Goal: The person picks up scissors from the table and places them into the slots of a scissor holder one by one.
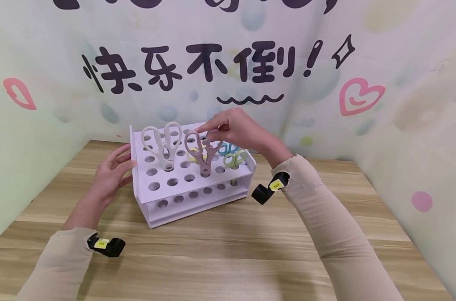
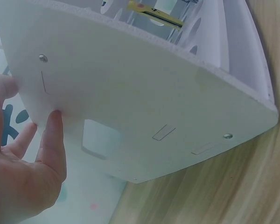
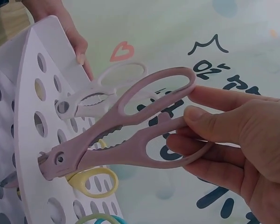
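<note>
A white rack (image 1: 198, 210) with rows of round holes stands on the table. My left hand (image 1: 108, 174) touches its left side, extended fingertips against the side panel (image 2: 144, 88) in the left wrist view. With thumb and fingers, my right hand (image 3: 263, 140) pinches one handle loop of the mauve scissors (image 3: 114, 156). These stand handles up and slightly spread, their blades down through a hole. White scissors (image 1: 166, 161) stand handles up to their left. Behind and to the right sit yellow scissors (image 3: 83, 178), green scissors (image 1: 234, 161) and blue scissors (image 1: 231, 149), partly hidden.
The wood-grain table (image 1: 220, 259) extends in front of the rack and to both sides. A printed backdrop (image 1: 198, 25) rises close behind it, with more at left and right. Each sleeve carries a black wrist camera (image 1: 263, 193).
</note>
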